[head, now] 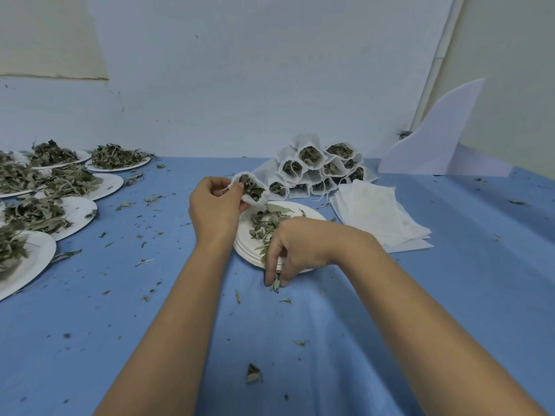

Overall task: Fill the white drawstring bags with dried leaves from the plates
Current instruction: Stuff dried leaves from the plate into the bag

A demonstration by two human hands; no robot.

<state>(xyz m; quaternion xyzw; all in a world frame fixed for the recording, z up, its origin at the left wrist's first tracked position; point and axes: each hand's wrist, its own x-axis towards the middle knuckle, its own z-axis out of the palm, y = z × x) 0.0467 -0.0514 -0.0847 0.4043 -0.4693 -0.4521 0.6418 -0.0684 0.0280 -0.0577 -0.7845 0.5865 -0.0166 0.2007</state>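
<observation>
Two grips: left hand pinches leaf-filled bag open; right hand fingertips pinch leaf off cloth.

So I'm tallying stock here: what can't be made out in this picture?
Head view:
- Filled bags: the rear ones are hidden behind the front ones.
- Left plates: cut off by the left edge.
- Plate stack: partly covered by the right hand, which pinches a leaf.
- Bag in the left hand: fingers cover part of it.
</observation>
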